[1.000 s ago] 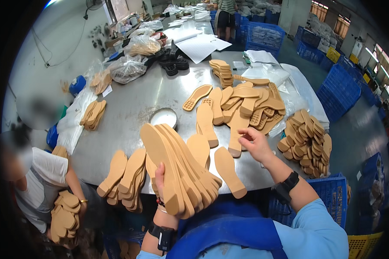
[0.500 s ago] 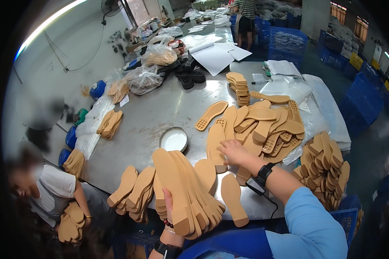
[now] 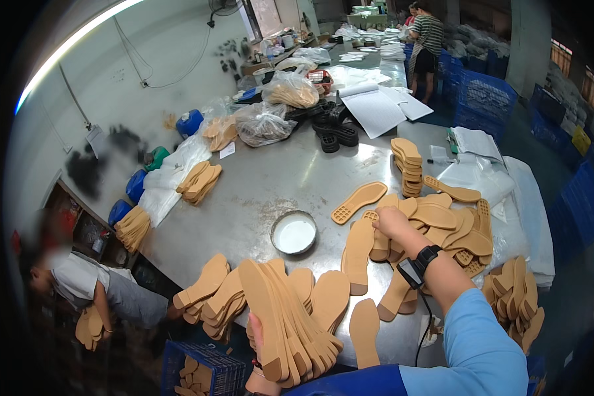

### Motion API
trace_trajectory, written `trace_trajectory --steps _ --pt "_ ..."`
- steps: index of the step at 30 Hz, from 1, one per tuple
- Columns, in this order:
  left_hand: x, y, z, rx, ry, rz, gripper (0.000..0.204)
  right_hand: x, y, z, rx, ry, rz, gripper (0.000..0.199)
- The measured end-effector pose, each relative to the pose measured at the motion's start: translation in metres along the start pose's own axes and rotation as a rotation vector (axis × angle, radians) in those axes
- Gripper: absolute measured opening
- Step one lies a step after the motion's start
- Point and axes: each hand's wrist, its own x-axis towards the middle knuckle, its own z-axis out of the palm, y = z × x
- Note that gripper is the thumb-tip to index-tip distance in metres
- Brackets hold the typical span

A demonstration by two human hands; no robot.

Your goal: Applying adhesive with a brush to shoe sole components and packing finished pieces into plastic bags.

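- Head view, clock centred on the white-filled bowl (image 3: pixel 294 232): the left hand (image 3: pixel 256 335) is at 7 o'clock, its grip pressed around a fanned stack of tan soles (image 3: pixel 277 310) at 6 o'clock.
- The right hand (image 3: pixel 391 223) is at 3 o'clock, over the far end of a flat sole (image 3: pixel 358 256) at 4 o'clock. Its fingers bend downward, but the fingertips are hidden; I cannot tell whether this grip is pinching anything.
- The fan opens toward 5 o'clock at its heel ends, so an even squeeze across all layers should hold better than pressure on the outer sole alone.
- For the flat sole, a pinch on both side edges and a straight lift would suit; dragging could disturb the heap of soles (image 3: pixel 452 221) just beside it at 3 o'clock.
- Edges: at 8 o'clock, the heel ends of a small pile (image 3: pixel 206 282) jut past the near rim of the desk (image 3: pixel 247 214). A lone sole (image 3: pixel 364 330) at 5 o'clock lies near that rim too, where a sleeve could knock it.
- A black cable (image 3: pixel 429 317) hangs from the right wrist device (image 3: pixel 412 272) at 4 o'clock and might snag on soles.
- Room: the widest stretch of visible metal runs from 9 to 11 o'clock; only a narrow strip separates the bowl from the flat sole, so a low sweep there risks bumping the bowl.
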Motion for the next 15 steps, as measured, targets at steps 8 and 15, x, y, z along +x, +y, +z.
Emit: trace_trajectory --steps 8,15 --pt "0.002 -0.009 -0.018 -0.033 0.281 -0.156 0.065 0.132 -0.031 0.074 -0.086 0.075 -0.398 0.030" --pt "-0.004 0.005 -0.010 -0.140 0.226 -0.126 0.065 0.148 -0.016 0.101 -0.238 0.073 -0.508 0.044"
